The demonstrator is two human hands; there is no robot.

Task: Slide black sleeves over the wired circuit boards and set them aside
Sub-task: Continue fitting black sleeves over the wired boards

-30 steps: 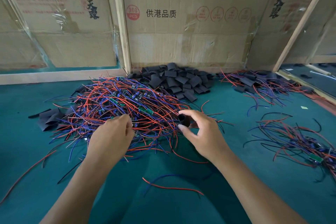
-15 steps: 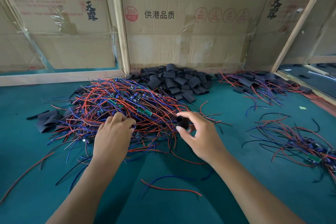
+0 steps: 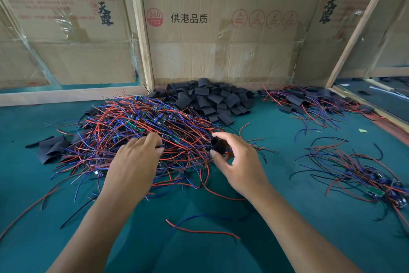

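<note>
A big tangle of red, blue and black wired circuit boards [image 3: 141, 131] lies on the green cloth ahead of me. My left hand [image 3: 135, 162] rests palm-down on its near edge, fingers curled among the wires; what they grip is hidden. My right hand [image 3: 236, 162] pinches one black sleeve [image 3: 218, 145] between thumb and fingers, its round mouth facing left, just right of the tangle. A heap of flat black sleeves [image 3: 212, 100] sits behind, against the cardboard.
Sleeved boards with wires [image 3: 309, 102] lie at the back right. Another loose bunch of wired boards [image 3: 363, 175] lies at the right. A few flat sleeves [image 3: 53, 147] lie left of the tangle. Cardboard walls [image 3: 221, 29] close the back. A loose red and blue wire [image 3: 199, 228] lies near me.
My left hand has slid forward and right, deeper onto the wire tangle. My right hand with the sleeve has stayed almost where it was.
</note>
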